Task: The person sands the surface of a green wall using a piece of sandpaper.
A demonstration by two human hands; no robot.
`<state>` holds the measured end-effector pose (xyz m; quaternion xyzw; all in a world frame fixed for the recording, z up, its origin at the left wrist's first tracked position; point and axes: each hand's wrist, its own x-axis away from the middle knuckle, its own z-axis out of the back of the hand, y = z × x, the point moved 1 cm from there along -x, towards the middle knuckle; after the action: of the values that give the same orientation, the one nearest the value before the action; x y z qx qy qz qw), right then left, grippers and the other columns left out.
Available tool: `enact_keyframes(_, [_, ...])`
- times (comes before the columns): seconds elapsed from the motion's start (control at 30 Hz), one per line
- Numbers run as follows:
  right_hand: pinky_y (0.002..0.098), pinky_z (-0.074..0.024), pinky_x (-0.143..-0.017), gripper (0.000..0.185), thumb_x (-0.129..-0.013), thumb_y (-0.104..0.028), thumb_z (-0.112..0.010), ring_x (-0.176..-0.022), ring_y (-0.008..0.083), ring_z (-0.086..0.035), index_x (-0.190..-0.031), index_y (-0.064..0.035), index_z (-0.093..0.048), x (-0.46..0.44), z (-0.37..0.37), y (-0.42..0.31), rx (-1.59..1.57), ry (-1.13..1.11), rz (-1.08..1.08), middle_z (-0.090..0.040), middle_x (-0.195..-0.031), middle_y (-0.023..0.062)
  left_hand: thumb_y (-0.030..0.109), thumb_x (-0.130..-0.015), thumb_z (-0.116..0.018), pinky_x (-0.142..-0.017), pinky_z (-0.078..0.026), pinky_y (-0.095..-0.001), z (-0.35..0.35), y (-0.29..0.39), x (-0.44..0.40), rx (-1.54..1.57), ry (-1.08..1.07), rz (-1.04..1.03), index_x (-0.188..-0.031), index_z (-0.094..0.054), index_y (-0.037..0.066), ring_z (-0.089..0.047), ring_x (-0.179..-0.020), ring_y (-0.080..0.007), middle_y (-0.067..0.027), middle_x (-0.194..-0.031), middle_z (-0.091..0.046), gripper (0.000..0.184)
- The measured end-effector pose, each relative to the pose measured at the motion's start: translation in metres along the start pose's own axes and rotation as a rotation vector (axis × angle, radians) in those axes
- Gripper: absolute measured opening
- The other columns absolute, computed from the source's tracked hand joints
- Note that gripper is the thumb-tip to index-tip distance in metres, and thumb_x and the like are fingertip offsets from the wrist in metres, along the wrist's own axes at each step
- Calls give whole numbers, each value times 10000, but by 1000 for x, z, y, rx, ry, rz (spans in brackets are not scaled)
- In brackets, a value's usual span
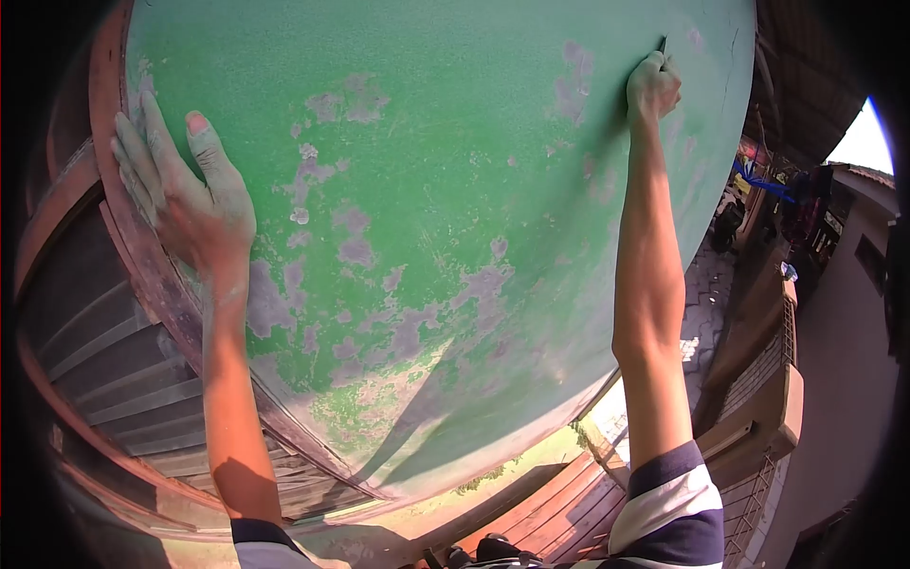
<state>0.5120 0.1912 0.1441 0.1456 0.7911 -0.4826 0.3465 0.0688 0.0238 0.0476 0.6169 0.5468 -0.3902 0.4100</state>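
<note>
Looking pretty beat up, the green wall (455, 142) fills most of the view straight ahead, blotched with greyish-purple patches where paint's gone, thickest around lower middle. Brown wooden frame (175, 303) runs along its left edge. Dusty left hand (194, 199) lies there open, thumb spread from fingers. Right hand (653, 90), upper right, is clamped on a thin dark tool (663, 44).

Outdoors, looks like a home's exterior: peeling green wall (427, 190) mid-frame, slatted panel (142, 384) at left, red planks (559, 517) bottom centre, paving (706, 294) and gridded fence (792, 389) at right, roof (806, 71) plus bright sky (864, 142) upper right.
</note>
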Motion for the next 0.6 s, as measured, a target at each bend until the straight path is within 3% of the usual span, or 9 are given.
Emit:
enact_keyframes(0.1, [466,-523,-871,385,-1013,-296,-488,-943,455,-675,-935,12,-706,90,-6,-102,-157,-108,334,-732,-1038,201,390,-1084,-424,-1205,-272,-534,1,0,-2,-11,24,-9,-1525,-454,44,-347,-1464,-477,-296,-1558,-405,562])
enact_keyframes(0.13, [444,-442,-1114,396,-1054,-183,-469,-1330,416,-546,-1356,25,-618,124,-13,-136,-382,-48,603,-571,-1401,287,381,-1085,-423,-1204,-275,-536,1,-1,-2,9,17,-6,-1523,-457,43,-348,-1463,-479,-296,-1557,-406,555])
enact_keyframes(0.17, [445,-455,-1100,385,-1045,-172,-482,-1297,405,-578,-1347,20,-626,157,-21,-163,-475,-91,747,-574,-1400,275,372,-1086,-422,-1202,-279,-537,1,-1,-1,29,6,-1,-1522,-459,42,-349,-1461,-481,-296,-1556,-407,548])
enact_keyframes(0.2, [501,-556,-819,255,-895,-188,-618,-810,401,-697,-883,36,-738,194,-26,-187,-444,-415,724,-702,-808,252,372,-1086,-422,-1202,-279,-537,2,-1,-1,27,4,-4,-1522,-459,42,-349,-1461,-481,-296,-1556,-407,548])
enact_keyframes(0.27, [433,-492,-1068,343,-899,-212,-627,-1210,354,-638,-1080,62,-726,249,-44,-222,-649,-5,1162,-698,-1229,225,339,-1091,-419,-1199,-287,-525,2,-3,-3,7,-13,-11,-1514,-467,32,-364,-1457,-466,-291,-1548,-421,525])
enact_keyframes(0.43, [398,-504,-1060,300,-943,-246,-608,-1181,316,-667,-1078,-17,-749,211,-52,-194,-727,-15,1172,-720,-1233,154,308,-1094,-420,-1197,-304,-489,9,0,-6,-23,-41,-33,-1496,-487,24,-389,-1454,-419,-260,-1543,-445,497])
enact_keyframes(0.5, [399,-520,-1027,283,-982,-260,-589,-1154,306,-680,-1049,-41,-754,154,-17,-153,-496,-529,923,-735,-1202,123,309,-1093,-424,-1197,-313,-468,7,0,-6,-54,-33,-27,-1487,-502,31,-398,-1454,-397,-242,-1541,-459,488])
enact_keyframes(0.57, [444,-457,-1101,351,-1018,-120,-512,-1306,425,-560,-1297,51,-641,101,-5,-108,-570,-265,890,-586,-1375,299,329,-1098,-410,-1204,-302,-459,4,-6,-6,-24,-33,-47,-1501,-485,36,-387,-1466,-377,-220,-1563,-439,504])
enact_keyframes(0.6, [452,-537,-807,366,-1032,-306,-525,-911,429,-701,-1025,-7,-737,66,-15,-64,-228,-248,650,-729,-1007,208,329,-1098,-410,-1204,-302,-459,5,-3,-5,-38,-31,-58,-1501,-485,36,-387,-1466,-377,-220,-1563,-439,504])
